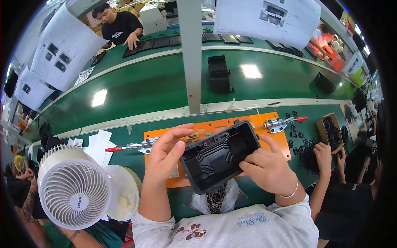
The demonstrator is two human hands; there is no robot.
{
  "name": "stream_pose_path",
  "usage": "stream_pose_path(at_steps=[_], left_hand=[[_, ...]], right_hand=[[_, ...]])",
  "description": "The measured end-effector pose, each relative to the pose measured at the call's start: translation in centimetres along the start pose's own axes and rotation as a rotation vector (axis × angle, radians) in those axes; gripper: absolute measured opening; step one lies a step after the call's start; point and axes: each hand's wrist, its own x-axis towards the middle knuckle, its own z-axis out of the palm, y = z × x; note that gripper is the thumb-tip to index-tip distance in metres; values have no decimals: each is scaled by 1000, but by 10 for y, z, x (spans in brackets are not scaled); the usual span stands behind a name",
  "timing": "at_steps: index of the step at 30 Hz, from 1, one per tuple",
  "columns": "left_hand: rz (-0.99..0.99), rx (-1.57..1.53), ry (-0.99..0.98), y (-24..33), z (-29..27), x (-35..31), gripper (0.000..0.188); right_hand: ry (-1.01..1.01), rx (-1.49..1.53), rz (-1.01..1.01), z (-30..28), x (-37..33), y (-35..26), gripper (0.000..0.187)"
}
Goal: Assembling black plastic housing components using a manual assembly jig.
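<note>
A black rectangular plastic housing (219, 156) is held tilted in front of my chest, its hollow, ribbed inside facing up. My left hand (165, 155) grips its left end, thumb raised beside the rim. My right hand (266, 167) holds the right end, with the thumb and fingers at the rim and the index finger stretched along the outer side. Behind and below the housing lies an orange fixture plate (165, 135) with a metal toggle clamp (278, 125) at its right and another toggle clamp (138, 145) at its left, both with red handles.
A clear bag of screws (216, 200) sits below the housing. To the left stand a white fan (76, 190) and paper sheets (99, 146). Small black parts (305, 153) and a cardboard box (340, 145) are at right, near another person's hand (322, 155). Beyond runs a green conveyor (144, 82).
</note>
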Motion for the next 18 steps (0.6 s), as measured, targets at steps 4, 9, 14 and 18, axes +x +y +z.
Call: stream_pose_path(at_steps=[4, 9, 14, 18], left_hand=[[-17, -35, -35, 3, 9, 1, 43], [20, 42, -58, -7, 4, -1, 38], [6, 234, -10, -10, 9, -2, 42], [62, 246, 4, -10, 14, 0, 45]], right_hand=[[17, -43, 47, 0, -3, -7, 17], [47, -41, 47, -3, 0, -4, 19], [102, -24, 48, 5, -2, 5, 22], [110, 49, -7, 7, -1, 13, 20]])
